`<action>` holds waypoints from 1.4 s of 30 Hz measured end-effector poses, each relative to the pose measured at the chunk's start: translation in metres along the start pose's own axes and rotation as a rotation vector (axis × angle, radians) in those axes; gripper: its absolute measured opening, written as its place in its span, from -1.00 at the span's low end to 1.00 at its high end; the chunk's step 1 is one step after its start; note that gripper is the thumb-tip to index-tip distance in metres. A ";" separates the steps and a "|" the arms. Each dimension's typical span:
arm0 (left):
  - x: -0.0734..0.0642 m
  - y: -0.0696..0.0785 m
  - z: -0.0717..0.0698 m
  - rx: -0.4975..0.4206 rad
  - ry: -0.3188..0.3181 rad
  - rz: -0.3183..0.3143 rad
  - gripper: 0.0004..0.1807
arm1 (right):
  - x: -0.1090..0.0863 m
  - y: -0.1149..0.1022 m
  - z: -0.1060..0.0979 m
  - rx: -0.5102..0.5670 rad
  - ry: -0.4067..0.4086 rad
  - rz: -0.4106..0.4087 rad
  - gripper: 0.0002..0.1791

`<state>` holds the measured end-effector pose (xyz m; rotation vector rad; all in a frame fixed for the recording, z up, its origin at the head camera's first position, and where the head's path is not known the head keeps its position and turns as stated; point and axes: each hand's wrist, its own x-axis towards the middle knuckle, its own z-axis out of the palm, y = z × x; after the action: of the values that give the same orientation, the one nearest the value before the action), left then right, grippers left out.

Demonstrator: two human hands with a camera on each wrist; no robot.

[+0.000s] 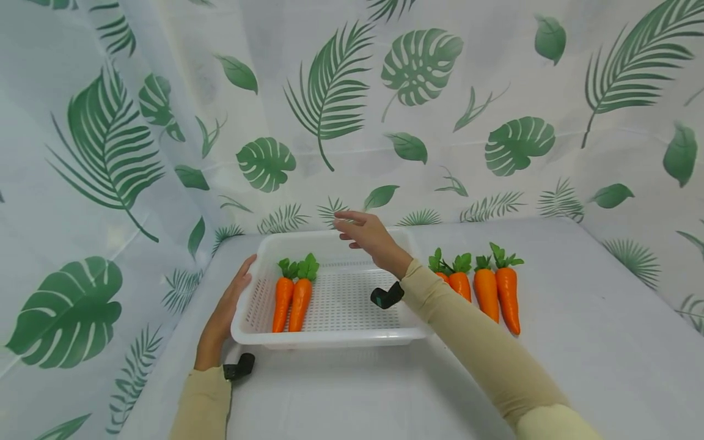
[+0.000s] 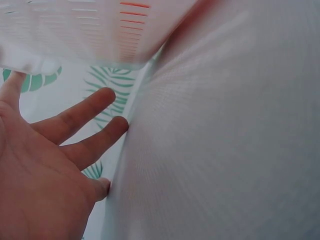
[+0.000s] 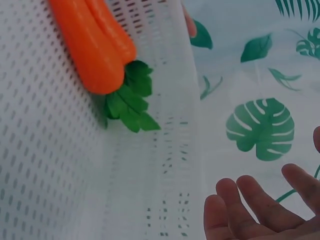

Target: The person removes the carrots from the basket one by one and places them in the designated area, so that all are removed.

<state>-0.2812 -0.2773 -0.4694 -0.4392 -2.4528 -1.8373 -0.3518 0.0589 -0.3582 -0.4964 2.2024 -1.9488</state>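
Note:
A white perforated plastic basket point(image 1: 335, 339) stands on the table with two orange carrots point(image 1: 299, 299) lying side by side at its left, green tops toward the far wall. My left hand point(image 1: 224, 308) is against the basket's left side, its fingers extended; in the left wrist view one finger reaches up to the rim while the others spread below it. Over the far part of the basket hovers my right hand point(image 1: 374, 238), fingers loosely extended and holding nothing. In the right wrist view its fingers point(image 3: 250, 202) are apart from the carrots.
Several more carrots point(image 1: 507, 293) with leafy tops lie on the table right of the basket, partly hidden behind my right forearm. A white sheet with green leaf prints point(image 1: 330, 110) hangs behind the table and along its sides.

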 end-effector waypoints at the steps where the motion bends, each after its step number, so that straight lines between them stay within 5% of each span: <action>1: 0.000 0.000 0.000 0.001 0.000 -0.004 -0.35 | 0.001 0.001 0.002 0.002 -0.001 0.007 -0.45; 42: 0.002 -0.001 -0.002 0.002 0.005 -0.010 -0.34 | 0.017 0.036 0.059 -0.075 -0.146 0.211 -0.45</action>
<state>-0.2837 -0.2793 -0.4696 -0.4224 -2.4586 -1.8370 -0.3533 0.0019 -0.4004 -0.3847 2.1465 -1.6747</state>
